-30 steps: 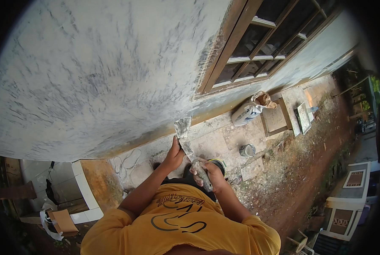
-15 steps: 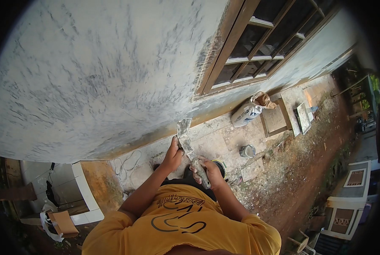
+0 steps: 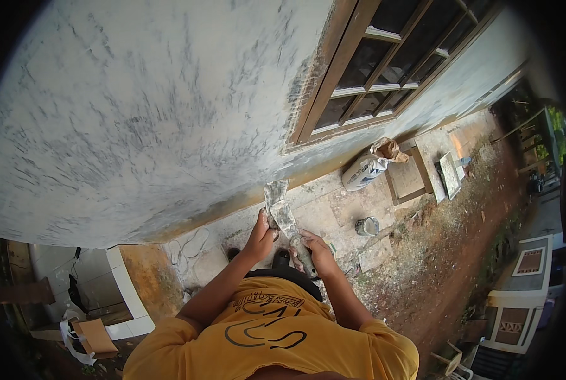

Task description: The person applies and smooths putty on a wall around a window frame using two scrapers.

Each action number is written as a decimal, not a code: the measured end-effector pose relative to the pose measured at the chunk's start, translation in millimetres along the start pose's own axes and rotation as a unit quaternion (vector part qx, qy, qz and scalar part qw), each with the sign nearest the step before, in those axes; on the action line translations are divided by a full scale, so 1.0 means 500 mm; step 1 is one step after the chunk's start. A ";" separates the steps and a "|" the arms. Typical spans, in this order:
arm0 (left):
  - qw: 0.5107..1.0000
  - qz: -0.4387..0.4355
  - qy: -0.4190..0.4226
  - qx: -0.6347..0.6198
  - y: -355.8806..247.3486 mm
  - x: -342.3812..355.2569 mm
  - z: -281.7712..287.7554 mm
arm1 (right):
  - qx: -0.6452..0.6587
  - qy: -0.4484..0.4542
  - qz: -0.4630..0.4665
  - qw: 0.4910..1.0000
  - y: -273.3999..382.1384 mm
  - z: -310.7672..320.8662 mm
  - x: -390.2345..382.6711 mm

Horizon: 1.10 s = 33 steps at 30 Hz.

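In front of my waist, my left hand [image 3: 260, 237] is closed round the grip of a putty knife, its whitish, smeared blade [image 3: 275, 190] pointing up toward the wall. My right hand [image 3: 319, 254] grips the caked handle [image 3: 300, 253] of a second putty knife. That knife's blade [image 3: 285, 219] slants up and left, overlapping or touching the left one; I cannot tell which. Both tools carry pale filler. Ahead and left rises the wall [image 3: 150, 107], white with grey streaks.
A brown-framed window [image 3: 352, 90] is set in the wall. Along its foot stand an opened white sack [image 3: 362, 171] and a wooden frame or board [image 3: 410, 175]. A small tin [image 3: 367, 226] sits on the paving. To the left are a tiled ledge [image 3: 126, 282] and a cardboard box [image 3: 95, 337].
The right-hand blade shows more fully, crossing nearer the left blade. My right hand has shifted slightly right. A dark shoe shows between my hands; the yellow-rimmed tub beside my right hand no longer shows.
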<state>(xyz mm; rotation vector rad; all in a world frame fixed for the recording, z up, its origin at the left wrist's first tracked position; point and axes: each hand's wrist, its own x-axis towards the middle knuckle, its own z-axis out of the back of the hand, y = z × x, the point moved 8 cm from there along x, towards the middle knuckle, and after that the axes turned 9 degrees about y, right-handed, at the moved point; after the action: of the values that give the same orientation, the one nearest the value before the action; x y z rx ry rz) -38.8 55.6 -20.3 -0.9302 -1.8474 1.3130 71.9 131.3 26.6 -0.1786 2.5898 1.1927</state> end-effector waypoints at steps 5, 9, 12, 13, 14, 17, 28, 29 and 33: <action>0.998 0.026 0.014 0.059 0.034 -0.012 -0.004 | -0.021 -0.047 0.037 0.998 0.029 0.007 0.002; 0.993 0.037 0.053 0.097 -0.010 -0.008 -0.027 | -0.013 -0.047 0.047 0.998 0.045 0.018 -0.005; 0.985 0.016 0.064 0.158 -0.016 -0.004 -0.027 | -0.053 -0.034 0.051 0.997 0.058 0.017 -0.008; 0.985 0.015 0.065 0.158 -0.016 -0.005 -0.027 | -0.054 -0.033 0.057 0.996 0.065 0.013 -0.009; 0.987 0.028 0.060 0.149 -0.012 -0.007 -0.025 | -0.056 -0.033 0.063 0.996 0.072 0.010 -0.011; 0.986 0.044 0.027 0.159 0.056 -0.027 0.010 | -0.082 -0.029 0.084 0.993 0.077 0.013 -0.001; 0.940 0.118 -0.018 -0.318 -0.010 -0.020 -0.029 | -0.646 -0.166 0.311 0.677 0.163 0.039 -0.032; 0.930 0.127 -0.011 -0.346 -0.017 -0.020 -0.036 | -0.715 -0.187 0.330 0.587 0.162 0.028 -0.037; 0.909 0.133 0.013 -0.394 -0.033 -0.024 -0.052 | -0.768 -0.176 0.336 0.516 0.137 0.031 -0.021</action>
<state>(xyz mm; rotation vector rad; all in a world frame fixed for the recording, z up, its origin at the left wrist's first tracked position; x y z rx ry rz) -13.3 53.6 0.8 -1.6443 -2.3284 0.6455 69.3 187.5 69.6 0.7134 0.4309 2.9354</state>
